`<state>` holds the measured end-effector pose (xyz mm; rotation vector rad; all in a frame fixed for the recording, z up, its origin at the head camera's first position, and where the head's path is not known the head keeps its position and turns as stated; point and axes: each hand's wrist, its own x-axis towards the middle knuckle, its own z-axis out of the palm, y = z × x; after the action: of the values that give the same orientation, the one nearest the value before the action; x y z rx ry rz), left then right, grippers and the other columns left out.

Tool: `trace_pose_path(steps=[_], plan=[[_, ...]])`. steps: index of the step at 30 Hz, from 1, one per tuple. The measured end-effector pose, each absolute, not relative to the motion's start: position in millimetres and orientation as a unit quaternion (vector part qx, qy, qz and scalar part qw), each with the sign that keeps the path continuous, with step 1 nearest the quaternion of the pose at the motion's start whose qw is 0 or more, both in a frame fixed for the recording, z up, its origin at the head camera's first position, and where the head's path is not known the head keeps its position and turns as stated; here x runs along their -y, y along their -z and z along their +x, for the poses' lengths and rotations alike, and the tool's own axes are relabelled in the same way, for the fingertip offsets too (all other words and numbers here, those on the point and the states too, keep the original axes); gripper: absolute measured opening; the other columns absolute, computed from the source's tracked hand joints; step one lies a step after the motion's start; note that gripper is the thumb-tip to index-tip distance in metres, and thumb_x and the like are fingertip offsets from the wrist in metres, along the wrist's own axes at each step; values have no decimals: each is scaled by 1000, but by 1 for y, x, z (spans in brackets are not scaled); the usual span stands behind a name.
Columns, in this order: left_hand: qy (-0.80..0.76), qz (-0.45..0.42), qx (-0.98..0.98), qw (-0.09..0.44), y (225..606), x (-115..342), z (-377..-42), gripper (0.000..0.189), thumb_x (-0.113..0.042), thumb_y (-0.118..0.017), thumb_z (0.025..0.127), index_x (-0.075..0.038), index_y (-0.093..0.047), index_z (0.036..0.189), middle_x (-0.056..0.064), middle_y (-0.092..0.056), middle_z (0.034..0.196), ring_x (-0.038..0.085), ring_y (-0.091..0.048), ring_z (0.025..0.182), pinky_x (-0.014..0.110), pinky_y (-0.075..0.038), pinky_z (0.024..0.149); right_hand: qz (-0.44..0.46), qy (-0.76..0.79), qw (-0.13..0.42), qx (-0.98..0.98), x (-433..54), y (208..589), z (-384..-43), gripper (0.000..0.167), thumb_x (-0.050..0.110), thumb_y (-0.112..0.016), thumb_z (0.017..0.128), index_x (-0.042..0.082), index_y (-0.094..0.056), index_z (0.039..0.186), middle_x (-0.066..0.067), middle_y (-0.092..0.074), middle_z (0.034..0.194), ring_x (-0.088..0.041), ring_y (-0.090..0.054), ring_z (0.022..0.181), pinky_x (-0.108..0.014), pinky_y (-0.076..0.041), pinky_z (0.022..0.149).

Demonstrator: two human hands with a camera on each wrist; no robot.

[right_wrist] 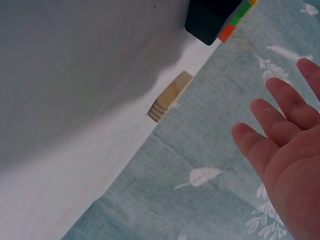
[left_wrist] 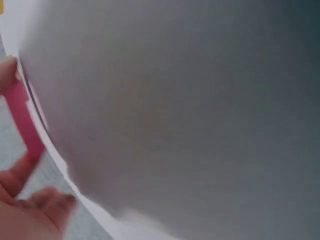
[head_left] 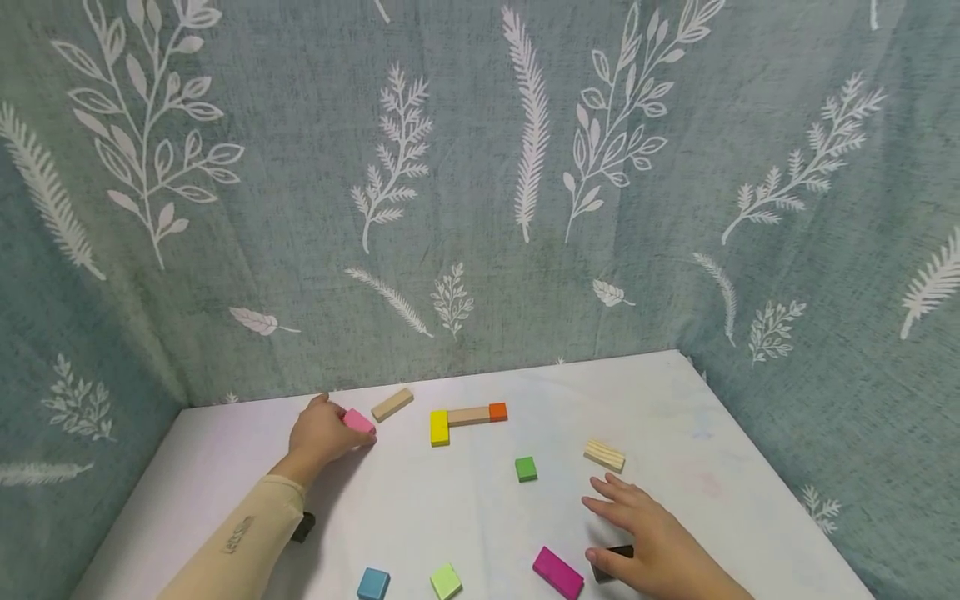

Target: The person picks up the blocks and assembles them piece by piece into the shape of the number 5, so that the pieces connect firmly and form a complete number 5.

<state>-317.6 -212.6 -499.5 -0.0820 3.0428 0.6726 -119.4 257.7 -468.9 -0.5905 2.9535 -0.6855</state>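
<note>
At the back left of the table, my left hand (head_left: 321, 432) pinches a pink block (head_left: 358, 421) between thumb and fingers. The left wrist view shows the same pink block (left_wrist: 25, 117) held end to end between the fingertips. Near the front right, my right hand (head_left: 648, 537) has its fingers spread and grips nothing. A black block (head_left: 613, 563) lies by its thumb, partly hidden by the hand; whether they touch I cannot tell. In the right wrist view the relaxed fingers (right_wrist: 285, 107) stand apart from the black block (right_wrist: 207, 22).
A yellow block (head_left: 439, 428), a plain wood strip (head_left: 468, 416) and an orange block (head_left: 498, 412) form a row. Around lie wooden blocks (head_left: 393, 404) (head_left: 604, 455), a green cube (head_left: 527, 469), a magenta block (head_left: 558, 572), a blue block (head_left: 373, 584) and a lime cube (head_left: 446, 582). Another dark block (head_left: 303, 527) is beside the left sleeve.
</note>
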Motion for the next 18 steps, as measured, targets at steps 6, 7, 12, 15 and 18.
trace_pose_path(steps=[6,7,12,15,18], plan=[[-318,-20,-948,17,506,218,-310,80,-42,-90,72,5,-61,130,25,-63,129,41,-60,116,51,-53,93,-190,224,34,-955,-257,467,-119,68,67,-61,90,21,-62,140,-2,-54,151,-30,-49,141,-60,-46,107],[-333,-20,-943,19,505,218,-309,80,-42,-89,72,4,-61,132,24,-65,127,40,-61,115,50,-54,91,-191,224,33,-955,-257,467,-119,68,67,-61,90,21,-62,140,-2,-54,151,-30,-49,141,-59,-46,106],[-357,-14,-934,21,503,217,-307,77,-38,-89,74,2,-60,133,23,-66,129,41,-61,120,51,-54,96,-203,221,22,-954,-257,468,-118,66,65,-62,91,20,-62,139,-2,-56,150,-31,-50,139,-58,-48,105],[-354,-7,-935,21,504,217,-307,75,-35,-89,74,3,-60,132,23,-67,126,39,-62,117,50,-54,95,-214,219,8,-952,-258,470,-117,64,61,-64,91,18,-63,138,-3,-57,148,-32,-52,137,-56,-49,104],[-342,9,-940,16,503,215,-306,73,-34,-91,72,2,-63,129,21,-69,120,36,-65,112,49,-55,92,-216,218,4,-952,-257,472,-116,64,62,-64,91,18,-64,137,-3,-58,147,-33,-52,137,-57,-49,104]])
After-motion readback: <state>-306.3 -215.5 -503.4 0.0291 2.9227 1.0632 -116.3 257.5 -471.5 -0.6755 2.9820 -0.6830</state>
